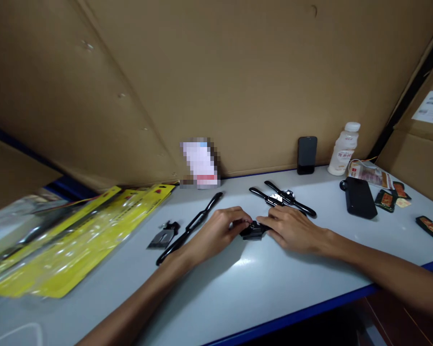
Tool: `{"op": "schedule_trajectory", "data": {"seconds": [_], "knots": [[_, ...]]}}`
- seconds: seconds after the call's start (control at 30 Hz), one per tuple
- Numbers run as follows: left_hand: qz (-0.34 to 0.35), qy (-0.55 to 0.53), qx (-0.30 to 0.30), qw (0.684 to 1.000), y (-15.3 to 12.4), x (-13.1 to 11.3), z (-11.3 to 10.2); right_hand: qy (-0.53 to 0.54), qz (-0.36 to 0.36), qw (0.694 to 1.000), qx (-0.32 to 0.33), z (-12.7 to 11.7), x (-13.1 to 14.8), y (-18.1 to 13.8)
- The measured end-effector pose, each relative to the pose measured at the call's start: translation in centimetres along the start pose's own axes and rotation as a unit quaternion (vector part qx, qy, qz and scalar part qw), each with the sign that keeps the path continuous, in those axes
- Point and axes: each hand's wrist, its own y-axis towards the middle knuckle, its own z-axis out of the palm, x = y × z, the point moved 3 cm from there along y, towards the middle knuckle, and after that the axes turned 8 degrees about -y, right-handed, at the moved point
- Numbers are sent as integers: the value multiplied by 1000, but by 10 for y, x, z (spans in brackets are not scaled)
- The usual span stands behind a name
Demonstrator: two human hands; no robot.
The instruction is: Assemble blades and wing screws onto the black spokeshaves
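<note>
My left hand (226,225) is closed, with thumb and forefinger pinched at the top of a black spokeshave (253,231). From the other side my right hand (293,229) grips the same tool, fingers curled on its end. Only its middle, with a flat metal edge towards me, shows; any handles are hidden under my hands. Left of my left hand lies a black spokeshave body (198,220) with an open slot. Beside that body sits a loose blade with its cap and screws (163,236). Just behind my right hand rest two more black spokeshaves (270,198) (290,197).
Yellow-backed clear plastic packs (104,240) cover the table's left side. A blurred-out upright item (202,166) and a phone (307,155) lean on the cardboard wall. A bottle (343,150), black case (360,198) and small packets (385,200) are at right.
</note>
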Motion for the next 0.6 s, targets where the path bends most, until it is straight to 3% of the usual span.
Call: {"op": "schedule_trajectory", "data": {"seconds": [0.23, 0.6], "knots": [[-22, 16, -39, 999, 2, 5, -3, 3, 52, 998, -16, 6, 9, 5], [-32, -32, -52, 998, 4, 1, -4, 12, 19, 999, -29, 17, 14, 10]]}}
